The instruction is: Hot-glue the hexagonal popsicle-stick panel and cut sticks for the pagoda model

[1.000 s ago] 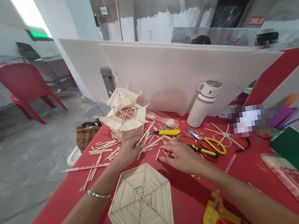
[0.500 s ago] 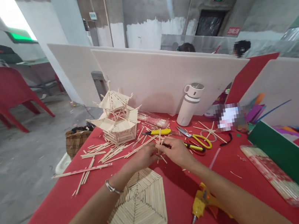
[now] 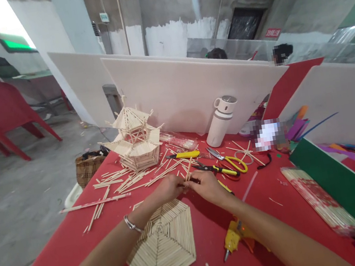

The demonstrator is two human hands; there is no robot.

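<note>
My left hand [image 3: 171, 187] and my right hand [image 3: 206, 185] meet above the table, both closed in a pinch on a few short wooden sticks [image 3: 189, 166]. The sticks poke up between my fingertips; their lower ends are hidden by my fingers. Below my left wrist lies a flat hexagonal panel [image 3: 169, 254] of sticks laid in rings. Beyond my left hand stands a small stick pagoda [image 3: 139, 143] with two roofs. Just past my right hand lie black-and-yellow pliers [image 3: 218, 169]. A yellow glue gun [image 3: 233, 236] rests beside my right forearm, partly covered by it.
Loose sticks [image 3: 134, 179] lie scattered on the red table [image 3: 93, 265]. Farther back are a yellow cutter [image 3: 187, 154], scissors [image 3: 235, 163] and a white bottle [image 3: 221, 122] before a white board [image 3: 171, 89]. A packet of sticks [image 3: 321, 200] lies right, by a green box [image 3: 349, 187].
Both hands have dropped slightly toward me, still on the sticks, which are turned a little. The pliers show more fully behind my right hand. The whole view has shifted slightly.
</note>
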